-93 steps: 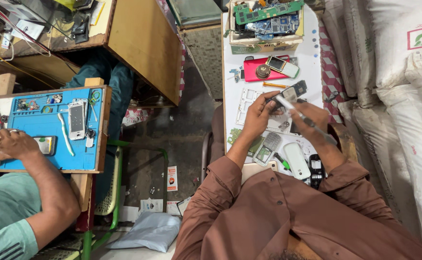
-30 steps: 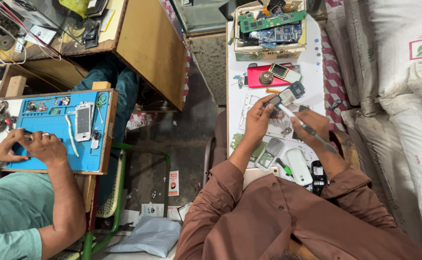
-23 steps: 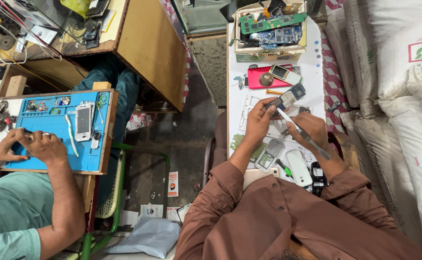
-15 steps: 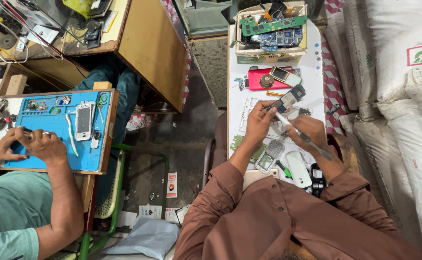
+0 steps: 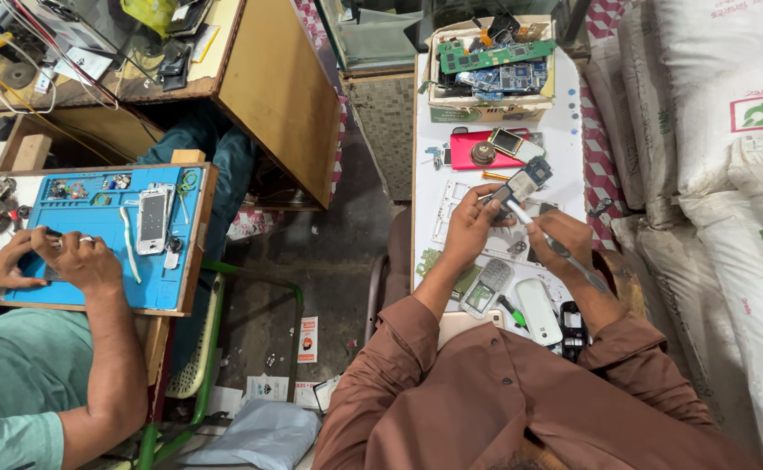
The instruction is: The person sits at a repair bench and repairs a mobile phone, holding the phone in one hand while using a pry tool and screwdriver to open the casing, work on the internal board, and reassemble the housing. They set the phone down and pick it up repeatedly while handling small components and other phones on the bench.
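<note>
Your left hand [image 5: 468, 228] pinches a small phone part [image 5: 520, 187] above the white worktop [image 5: 564, 130]; at three o'clock, your right hand [image 5: 564, 244] holds a screwdriver [image 5: 548, 242] against it.

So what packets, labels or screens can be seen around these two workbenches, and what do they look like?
White sacks: stacked along the right edge, bulky, one with a red and green square label.
Cardboard box: far end of the white table, open, full of green and blue circuit boards.
Phone screen: on the blue mat, upright rectangle, pale grey.
Small paper labels: on the floor between the benches, white with orange.
</note>
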A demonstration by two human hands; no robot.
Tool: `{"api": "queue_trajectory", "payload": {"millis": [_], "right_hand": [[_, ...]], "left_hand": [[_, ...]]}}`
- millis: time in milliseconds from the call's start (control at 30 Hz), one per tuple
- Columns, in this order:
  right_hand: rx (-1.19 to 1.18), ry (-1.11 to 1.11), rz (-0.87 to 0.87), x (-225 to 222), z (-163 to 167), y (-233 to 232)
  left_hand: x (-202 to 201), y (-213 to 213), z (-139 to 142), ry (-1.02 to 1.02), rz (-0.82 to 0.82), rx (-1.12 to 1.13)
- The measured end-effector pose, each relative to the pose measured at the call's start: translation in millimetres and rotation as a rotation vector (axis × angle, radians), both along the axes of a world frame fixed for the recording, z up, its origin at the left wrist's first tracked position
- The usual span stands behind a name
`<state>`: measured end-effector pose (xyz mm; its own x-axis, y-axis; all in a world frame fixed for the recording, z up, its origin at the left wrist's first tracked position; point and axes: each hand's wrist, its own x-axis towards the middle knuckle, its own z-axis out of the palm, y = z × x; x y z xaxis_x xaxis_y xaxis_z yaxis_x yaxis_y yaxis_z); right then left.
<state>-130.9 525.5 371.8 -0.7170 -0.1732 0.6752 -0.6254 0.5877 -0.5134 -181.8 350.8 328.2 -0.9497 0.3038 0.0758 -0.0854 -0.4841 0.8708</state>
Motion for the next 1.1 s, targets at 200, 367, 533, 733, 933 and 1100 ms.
{"api": "queue_trajectory", "payload": {"millis": [200, 367, 533, 733, 933, 1100], "right_hand": [[0.024, -0.033, 0.028, -0.1, 2.0, -1.4], [-0.029, -0.033, 0.031, 2.2, 5.9, -1.2], [-0.008, -0.02, 0.025, -0.1, 4.1, -0.9], [-0.057, -0.074, -0.035, 0.4, 4.2, -0.2], [0.028, -0.016, 0.061, 0.5, 7.3, -1.6], [-0.038, -0.053, -0.016, 0.0, 6.8, -0.5]], "left_hand": [[-2.4, 2.9, -3.4, 0.046, 0.028, -0.055], [-2.7, 2.5, -2.7, 0.029, 0.026, -0.053], [-2.2, 2.6, -0.9, 0.04, 0.027, -0.06], [-2.2, 2.9, -1.9, 0.043, 0.034, -0.064], [-2.4, 2.0, -1.4, 0.02, 0.033, -0.101], [-2.0, 3.3, -2.9, 0.025, 0.051, -0.088]]}}
